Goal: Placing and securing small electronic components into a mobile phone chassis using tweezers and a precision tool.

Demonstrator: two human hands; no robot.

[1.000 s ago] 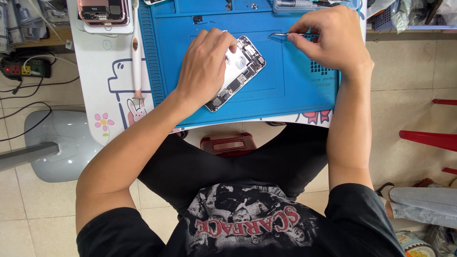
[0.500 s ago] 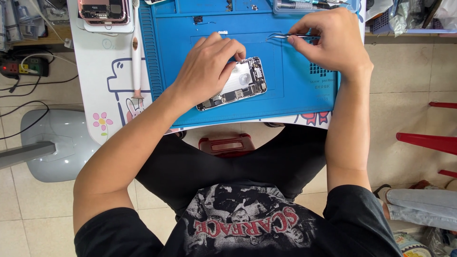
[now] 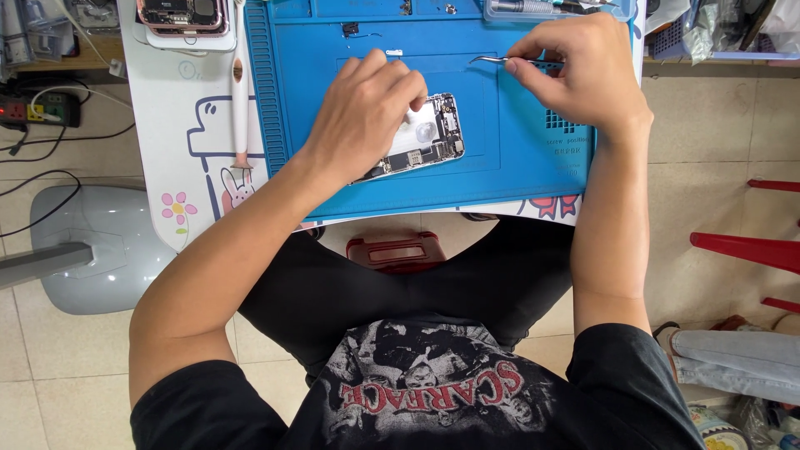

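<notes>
An opened phone (image 3: 433, 137) with its inner boards bare lies on a blue work mat (image 3: 508, 158). My left hand (image 3: 367, 112) lies over the phone's left part and grips it, fingers curled over its far edge. My right hand (image 3: 583, 71) is up at the mat's far right, pinching thin metal tweezers (image 3: 492, 59) whose curved tip points left, above the phone and apart from it.
A second opened phone (image 3: 183, 15) sits at the table's far left corner, with a white pen-like tool (image 3: 240, 100) beside the mat. A clear box of tools (image 3: 542, 8) lies at the far edge. A grey stool base (image 3: 92, 250), cables and red stool legs (image 3: 742, 250) surround the table.
My left hand has turned the phone clockwise, so it now lies nearly level on the mat. My right hand with the tweezers has stayed in place.
</notes>
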